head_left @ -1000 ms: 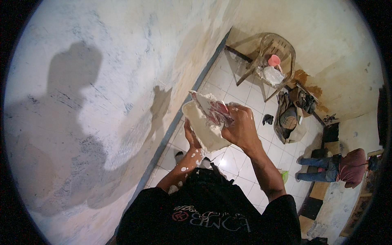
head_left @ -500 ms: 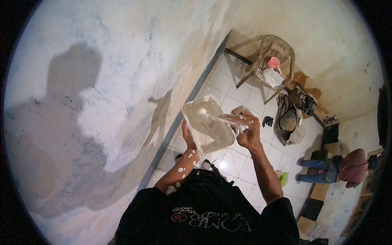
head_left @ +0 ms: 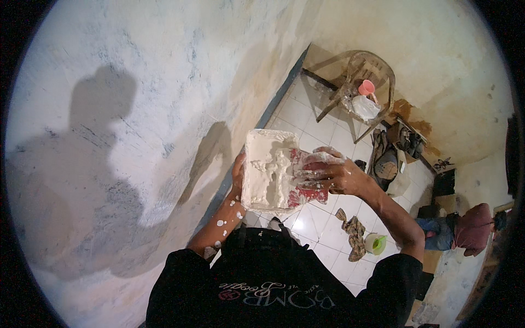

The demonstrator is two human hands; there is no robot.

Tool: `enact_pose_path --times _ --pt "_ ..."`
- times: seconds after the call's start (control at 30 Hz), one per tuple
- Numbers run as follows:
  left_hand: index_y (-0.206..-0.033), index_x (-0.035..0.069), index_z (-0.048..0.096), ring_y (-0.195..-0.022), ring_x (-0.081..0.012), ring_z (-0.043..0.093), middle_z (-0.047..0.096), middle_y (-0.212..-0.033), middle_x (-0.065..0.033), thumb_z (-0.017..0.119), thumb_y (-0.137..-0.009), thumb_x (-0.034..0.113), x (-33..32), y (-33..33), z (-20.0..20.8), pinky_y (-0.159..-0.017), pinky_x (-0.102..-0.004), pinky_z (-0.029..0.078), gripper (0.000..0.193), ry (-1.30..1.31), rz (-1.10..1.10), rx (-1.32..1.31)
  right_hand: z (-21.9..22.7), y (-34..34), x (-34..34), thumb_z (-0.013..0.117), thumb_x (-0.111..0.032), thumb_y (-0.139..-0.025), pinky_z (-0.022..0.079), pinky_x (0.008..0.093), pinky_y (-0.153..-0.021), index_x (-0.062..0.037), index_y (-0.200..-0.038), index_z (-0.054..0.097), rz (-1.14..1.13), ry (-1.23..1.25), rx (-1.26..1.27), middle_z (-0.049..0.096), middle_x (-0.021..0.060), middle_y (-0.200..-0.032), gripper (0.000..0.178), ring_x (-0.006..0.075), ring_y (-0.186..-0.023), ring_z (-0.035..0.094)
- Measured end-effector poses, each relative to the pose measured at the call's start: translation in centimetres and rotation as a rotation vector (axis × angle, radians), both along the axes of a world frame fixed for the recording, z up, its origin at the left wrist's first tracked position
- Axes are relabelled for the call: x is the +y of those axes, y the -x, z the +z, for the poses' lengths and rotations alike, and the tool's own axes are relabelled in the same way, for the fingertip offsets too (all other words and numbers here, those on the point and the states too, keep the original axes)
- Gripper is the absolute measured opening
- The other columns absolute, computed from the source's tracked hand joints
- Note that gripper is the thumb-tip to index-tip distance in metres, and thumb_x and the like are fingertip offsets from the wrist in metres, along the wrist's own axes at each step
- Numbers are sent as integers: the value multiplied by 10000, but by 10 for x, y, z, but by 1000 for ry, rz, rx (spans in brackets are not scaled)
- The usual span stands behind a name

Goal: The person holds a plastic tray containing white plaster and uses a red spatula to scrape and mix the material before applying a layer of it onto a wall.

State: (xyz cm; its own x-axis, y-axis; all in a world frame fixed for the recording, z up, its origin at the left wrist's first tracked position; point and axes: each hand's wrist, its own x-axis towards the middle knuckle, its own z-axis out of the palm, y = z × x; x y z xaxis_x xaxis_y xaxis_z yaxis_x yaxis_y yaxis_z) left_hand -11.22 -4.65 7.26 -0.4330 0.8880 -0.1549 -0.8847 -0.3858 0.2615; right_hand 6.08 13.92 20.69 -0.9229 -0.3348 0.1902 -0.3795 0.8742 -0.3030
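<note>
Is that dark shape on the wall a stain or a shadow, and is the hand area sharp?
Head view: the dark shape on the wall is the person's shadow; right hand and plaster board are fairly sharp; fisheye bends the rim.

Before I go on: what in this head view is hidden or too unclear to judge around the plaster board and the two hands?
- Left hand: mostly behind the plaster board; its grip is hidden.
- Red trowel: its handle is covered by the right hand, its blade by wet plaster.
- Floor below the board: blocked by the board and torso.
- Seated person: cut off at the right rim.
- Pink cup on the chair: too small to show contents.
</note>
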Motion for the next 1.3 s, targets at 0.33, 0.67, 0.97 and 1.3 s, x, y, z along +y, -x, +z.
enact_pose_path --times 0.33,0.67,0.97,1.3 --pt "-1339 66 413 -1135 -290 519 515 -1264 -154 408 -903 422 2 -10 16 -966 -433 429 563 -43 30 59 32 -31 16 699 -177 -725 357 431 -1022 -149 -1004 693 -14 9 31 673 30 -1049 281 213 -1059 581" --pt "-1302 68 442 -1067 -253 560 547 -1211 -123 387 -901 451 10 -17 -12 -926 -404 466 557 9 135 52 -89 -18 -19 603 -66 -866 526 331 -745 35 -1057 576 -955 1135 505 629 122 -993 218 184 -864 620" --pt "-1304 57 438 -1093 -284 531 526 -1241 -133 457 -841 437 11 -21 -12 -926 -412 443 599 1 185 2 -103 -4 -60 595 -76 -872 567 326 -678 39 -1029 611 -1031 1524 372 664 78 -879 195 157 -748 655" --pt "-1304 37 427 -1094 -292 529 526 -1234 -146 476 -807 451 11 -34 -20 -924 -407 449 648 96 237 6 -113 -5 -73 540 33 -825 497 263 -567 39 -886 644 -1103 1505 396 639 47 -793 121 106 -649 581"
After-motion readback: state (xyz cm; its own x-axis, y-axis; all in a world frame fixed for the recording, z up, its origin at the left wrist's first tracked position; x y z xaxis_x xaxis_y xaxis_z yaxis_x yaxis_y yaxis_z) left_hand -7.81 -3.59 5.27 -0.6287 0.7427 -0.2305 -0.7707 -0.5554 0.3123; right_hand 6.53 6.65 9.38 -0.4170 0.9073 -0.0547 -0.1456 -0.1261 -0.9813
